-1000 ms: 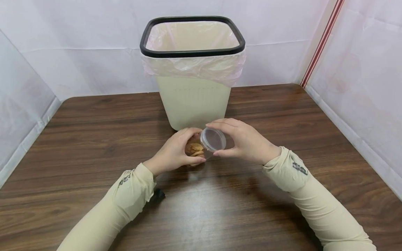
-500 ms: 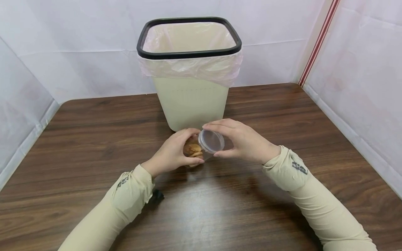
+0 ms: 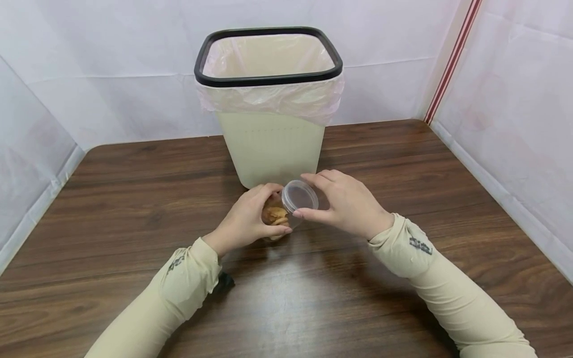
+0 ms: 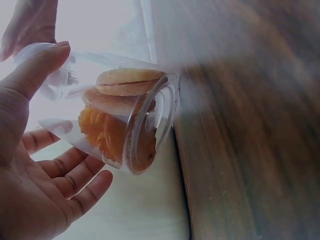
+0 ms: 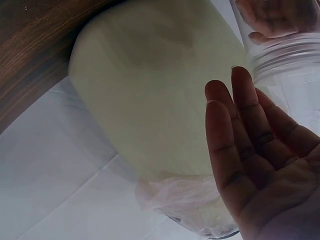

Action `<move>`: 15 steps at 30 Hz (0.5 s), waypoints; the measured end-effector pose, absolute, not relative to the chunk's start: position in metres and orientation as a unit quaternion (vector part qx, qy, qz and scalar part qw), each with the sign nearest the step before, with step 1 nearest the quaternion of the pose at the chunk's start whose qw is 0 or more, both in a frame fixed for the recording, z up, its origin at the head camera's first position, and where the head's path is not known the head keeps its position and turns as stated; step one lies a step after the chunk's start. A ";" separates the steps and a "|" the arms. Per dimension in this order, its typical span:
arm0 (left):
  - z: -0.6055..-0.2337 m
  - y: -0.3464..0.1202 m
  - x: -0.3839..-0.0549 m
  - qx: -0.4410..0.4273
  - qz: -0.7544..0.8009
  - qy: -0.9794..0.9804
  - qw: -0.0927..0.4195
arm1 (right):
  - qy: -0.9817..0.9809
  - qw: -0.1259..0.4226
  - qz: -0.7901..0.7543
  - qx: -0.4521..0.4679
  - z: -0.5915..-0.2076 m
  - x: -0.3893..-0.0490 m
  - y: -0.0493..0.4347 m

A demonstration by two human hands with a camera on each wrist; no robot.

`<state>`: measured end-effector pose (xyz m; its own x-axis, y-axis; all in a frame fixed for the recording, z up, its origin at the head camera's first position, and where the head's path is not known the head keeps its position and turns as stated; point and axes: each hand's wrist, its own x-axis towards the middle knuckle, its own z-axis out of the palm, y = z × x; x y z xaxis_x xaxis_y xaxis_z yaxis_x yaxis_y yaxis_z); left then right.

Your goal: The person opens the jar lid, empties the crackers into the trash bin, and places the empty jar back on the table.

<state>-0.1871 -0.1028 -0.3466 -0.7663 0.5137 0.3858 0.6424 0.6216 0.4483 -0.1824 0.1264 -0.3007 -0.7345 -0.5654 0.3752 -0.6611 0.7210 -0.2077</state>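
Observation:
A clear plastic jar (image 3: 277, 216) leans over the table, its round lid (image 3: 301, 195) turned up toward the right. Inside show tan and orange-brown pieces of food (image 4: 112, 112), flat and stacked. My left hand (image 3: 246, 216) grips the jar's side, thumb on the near side and the other fingers round the far side. Around the lid stands my right hand (image 3: 344, 204), thumb right at its lower edge and the fingers spread off its upper edge. In the right wrist view its fingers (image 5: 222, 135) are nearly straight, beside the ridged lid.
A cream bin (image 3: 273, 149) with a black rim (image 3: 268, 80) and a pinkish liner bag stands just behind the hands. Part of a small black object (image 3: 226, 282) shows under the left forearm. White sheeting (image 3: 125, 99) surrounds the brown wooden table (image 3: 147, 199).
My right hand's fingers have come off the lid's upper edge, and its thumb has slid left along the lower edge. My left hand keeps its hold on the jar.

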 end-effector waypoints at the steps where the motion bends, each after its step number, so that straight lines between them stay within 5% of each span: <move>1: -0.347 -0.103 -0.187 -0.322 -0.289 -0.894 0.114 | -0.921 0.145 0.163 0.323 -0.301 -0.182 0.125; 15: -0.347 -0.102 -0.186 -0.316 -0.292 -0.896 0.112 | -0.927 0.116 0.191 0.301 -0.301 -0.179 0.122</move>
<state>-0.1861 -0.1025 -0.3472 -0.7750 0.5010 0.3852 0.6317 0.6293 0.4526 -0.1794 0.1215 -0.3011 -0.7915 -0.5144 0.3300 -0.6031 0.7450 -0.2852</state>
